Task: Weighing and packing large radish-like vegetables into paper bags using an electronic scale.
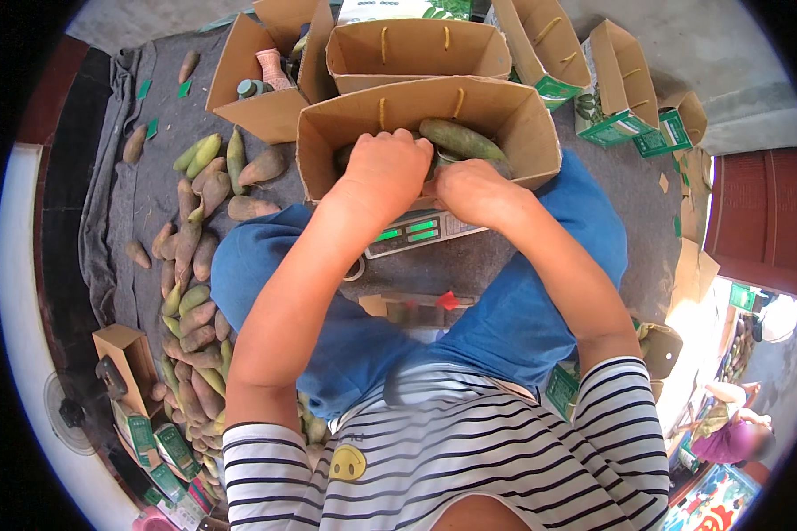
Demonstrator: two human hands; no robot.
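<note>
A brown cardboard gift box (323,124) with yellow cord handles stands on a scale (425,232) with green lit displays, between my knees. Inside it lies a long green root vegetable (460,140), like a radish. My left hand (390,164) reaches over the box's near side, fingers curled down; what they grip is hidden. Beside it, to the right, my right hand (474,186) is closed low in the box, near the root's lower side. A small dark-and-pale bit shows between the hands, too hidden to name.
Similar roots (208,190) lie heaped on the grey cloth to my left. Behind stand another open gift box (416,37) and a carton (270,115) holding a bottle and a netted item. More green-printed boxes (615,88) line the right. A person (726,434) is at the far right.
</note>
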